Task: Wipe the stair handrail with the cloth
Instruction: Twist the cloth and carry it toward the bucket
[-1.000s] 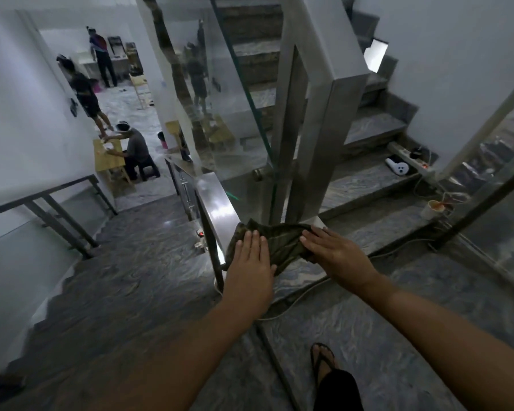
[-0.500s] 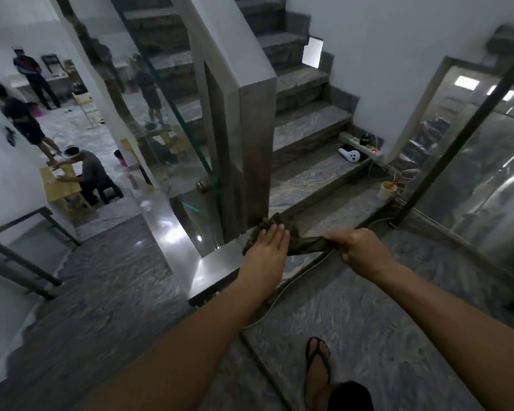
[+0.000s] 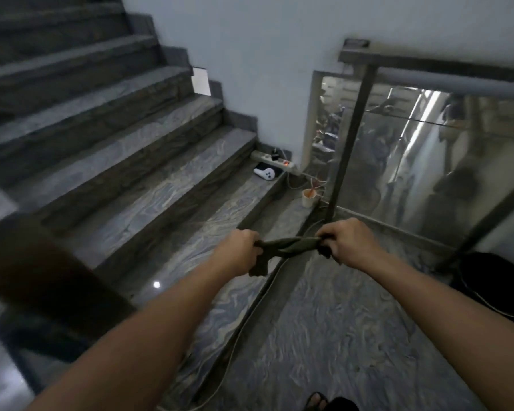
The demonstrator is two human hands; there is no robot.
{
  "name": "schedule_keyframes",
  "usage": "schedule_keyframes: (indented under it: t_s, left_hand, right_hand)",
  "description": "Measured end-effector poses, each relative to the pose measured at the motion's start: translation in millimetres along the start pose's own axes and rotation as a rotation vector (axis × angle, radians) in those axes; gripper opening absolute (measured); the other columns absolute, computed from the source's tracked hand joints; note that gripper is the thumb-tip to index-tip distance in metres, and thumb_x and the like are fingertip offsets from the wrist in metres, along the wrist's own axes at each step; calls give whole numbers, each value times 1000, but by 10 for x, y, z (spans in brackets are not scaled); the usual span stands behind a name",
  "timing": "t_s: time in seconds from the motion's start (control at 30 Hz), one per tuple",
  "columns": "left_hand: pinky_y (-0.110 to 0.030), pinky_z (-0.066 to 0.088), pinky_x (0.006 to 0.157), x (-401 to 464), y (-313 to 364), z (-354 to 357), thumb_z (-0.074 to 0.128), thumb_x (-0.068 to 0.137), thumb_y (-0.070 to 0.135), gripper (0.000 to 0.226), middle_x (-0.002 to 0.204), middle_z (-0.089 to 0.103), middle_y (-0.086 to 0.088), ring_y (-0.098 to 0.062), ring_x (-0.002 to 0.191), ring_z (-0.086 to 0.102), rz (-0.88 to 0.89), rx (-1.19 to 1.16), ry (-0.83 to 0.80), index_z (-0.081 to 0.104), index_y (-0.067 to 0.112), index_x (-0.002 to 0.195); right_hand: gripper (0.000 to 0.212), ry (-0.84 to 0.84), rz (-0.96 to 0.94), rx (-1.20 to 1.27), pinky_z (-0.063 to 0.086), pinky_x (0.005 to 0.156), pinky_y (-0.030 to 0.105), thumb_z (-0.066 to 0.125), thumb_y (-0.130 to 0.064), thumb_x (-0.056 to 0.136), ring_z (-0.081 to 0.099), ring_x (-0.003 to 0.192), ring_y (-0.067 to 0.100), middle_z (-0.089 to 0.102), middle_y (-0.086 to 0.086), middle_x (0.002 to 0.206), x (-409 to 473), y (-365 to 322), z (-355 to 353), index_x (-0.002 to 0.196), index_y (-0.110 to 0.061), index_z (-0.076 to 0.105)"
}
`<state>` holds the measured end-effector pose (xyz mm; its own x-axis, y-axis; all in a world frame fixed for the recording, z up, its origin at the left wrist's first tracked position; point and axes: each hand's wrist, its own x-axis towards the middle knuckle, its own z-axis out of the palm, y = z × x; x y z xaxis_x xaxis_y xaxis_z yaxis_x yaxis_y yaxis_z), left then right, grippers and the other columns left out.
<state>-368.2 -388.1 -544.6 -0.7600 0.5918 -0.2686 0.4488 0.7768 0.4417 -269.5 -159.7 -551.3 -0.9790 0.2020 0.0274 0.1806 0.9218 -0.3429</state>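
Note:
A dark green cloth (image 3: 285, 246) is stretched between both fists in mid-air above the landing. My left hand (image 3: 239, 250) grips its left end, with a loose corner hanging below the fist. My right hand (image 3: 346, 240) grips its right end. The cloth touches no rail. A blurred dark shape at the left edge, the handrail post (image 3: 39, 268), stands well left of my hands. Another metal handrail (image 3: 445, 75) runs across the top of a glass panel at the upper right.
Marbled grey steps (image 3: 116, 179) climb to the upper left. A power strip (image 3: 275, 160), a white device (image 3: 266, 174) and a cup (image 3: 309, 197) sit by the wall corner. A cable (image 3: 250, 315) trails across the landing. A black bucket (image 3: 499, 283) stands at right. My sandalled foot (image 3: 316, 401) shows at the bottom.
The view swung right, away from the flat rail. Both hands lifted the cloth off the rail top and now hold it taut between them in the air.

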Motion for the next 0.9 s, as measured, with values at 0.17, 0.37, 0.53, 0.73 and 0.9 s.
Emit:
schedule_keyframes:
  t_s: [0.17, 0.37, 0.53, 0.73, 0.9]
  left_hand:
    - [-38, 55, 78, 990, 898, -366, 59, 89, 26, 10, 92, 65, 0, -15, 86, 62, 131, -25, -23, 66, 23, 96]
    - [-37, 54, 77, 1819, 2014, -719, 63, 85, 20, 11, 91, 68, -3, -21, 85, 65, 298, -38, 8, 67, 21, 95]
    - [-29, 51, 76, 2288, 2797, -865, 63, 84, 18, 18, 90, 71, -4, -18, 80, 63, 445, -17, -15, 73, 19, 99]
    - [-30, 52, 80, 3066, 3591, -694, 66, 81, 23, 15, 91, 74, -4, -21, 88, 66, 562, 21, -80, 76, 21, 92]
    - [-36, 55, 77, 3797, 4308, -225, 69, 80, 26, 15, 89, 73, -7, -26, 86, 67, 662, 95, -241, 76, 21, 92]
  right_hand:
    - [22, 47, 142, 3, 51, 76, 38, 62, -17, 85, 59, 94, 28, 66, 6, 94, 428, 816, -716, 96, -29, 77]
    - [24, 89, 355, -1, 45, 76, 31, 59, -20, 88, 57, 100, 28, 55, 3, 98, 615, 1533, -1647, 101, -28, 76]
    - [25, 116, 540, 36, 55, 80, 36, 59, -21, 84, 64, 95, 26, 73, 0, 102, 597, 2004, -2239, 99, -31, 76]
    - [22, 143, 760, 60, 55, 82, 34, 62, -24, 82, 65, 94, 24, 75, -3, 97, 590, 2651, -2574, 96, -31, 76]
    - [17, 199, 1007, 97, 55, 80, 34, 67, -21, 79, 66, 90, 24, 75, -2, 92, 531, 3256, -2585, 90, -28, 77]
